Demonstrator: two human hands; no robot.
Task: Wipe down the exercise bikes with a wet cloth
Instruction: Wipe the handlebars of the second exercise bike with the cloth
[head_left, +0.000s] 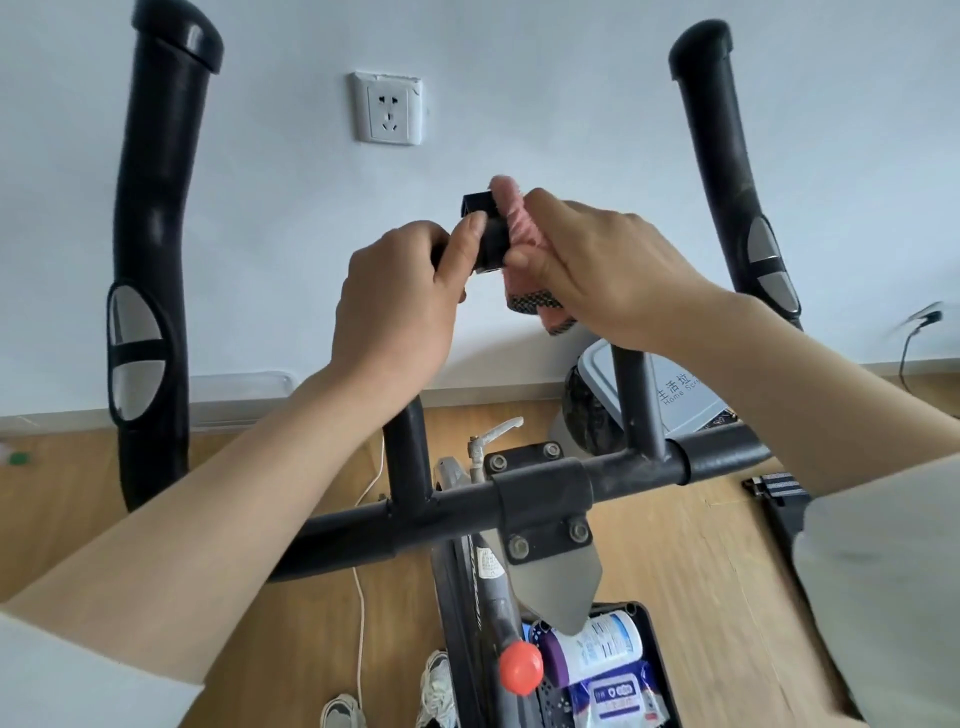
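Two hands are at work, both at the black centre block (483, 228) on the exercise bike's handlebar (353, 530). Your left hand (395, 306) is curled round the bar just beside the block, with the thumb laid on its near face. Your right hand (608, 270) pinches the pink cloth (519, 223) and holds it against the block's right side. A patterned cloth edge hangs below the fingers. Wall socket (388, 109) is above. Wipe packs (613, 691) lie in the black tray (618, 607) beside the red knob (521, 666).
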